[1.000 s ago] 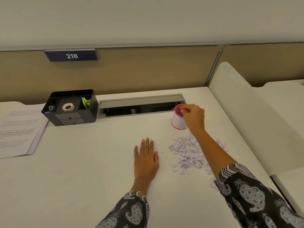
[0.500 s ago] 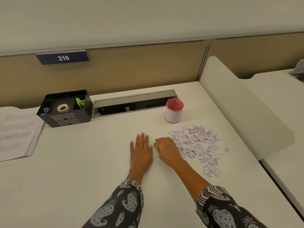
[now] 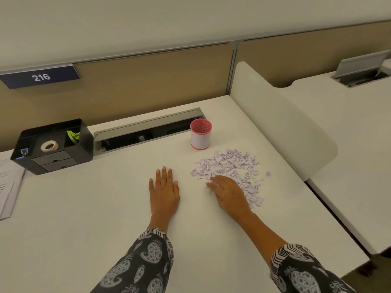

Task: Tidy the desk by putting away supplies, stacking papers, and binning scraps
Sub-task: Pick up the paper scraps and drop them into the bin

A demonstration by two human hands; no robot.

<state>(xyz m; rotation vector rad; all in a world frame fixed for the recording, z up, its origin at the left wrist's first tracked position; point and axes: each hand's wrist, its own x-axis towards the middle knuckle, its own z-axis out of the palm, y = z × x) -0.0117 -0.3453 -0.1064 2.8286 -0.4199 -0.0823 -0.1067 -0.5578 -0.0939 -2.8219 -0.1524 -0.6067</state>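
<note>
At desk (image 3: 84,208) right, my R hand (image 3: 229,194) pinches scraps (image 3: 228,163) at pile's near-left edge; L hand (image 3: 164,192) flat, fingers together. Beyond pile, cup (image 3: 200,137) holds some; I judge most unbinned.

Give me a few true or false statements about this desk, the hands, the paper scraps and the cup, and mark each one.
1. The left hand lies flat on the white desk, holding nothing. True.
2. The white cup with a pink rim lies tipped on its side. False: it stands upright, behind the scraps.
3. The pile of torn pale-purple paper scraps lies on the desk to the right of the left hand. True.
4. The roll of white tape sits in the cup. False: it sits in the black plastic desk organiser.
5. The right hand reaches into the cup. False: it touches the pile's near edge.
</note>
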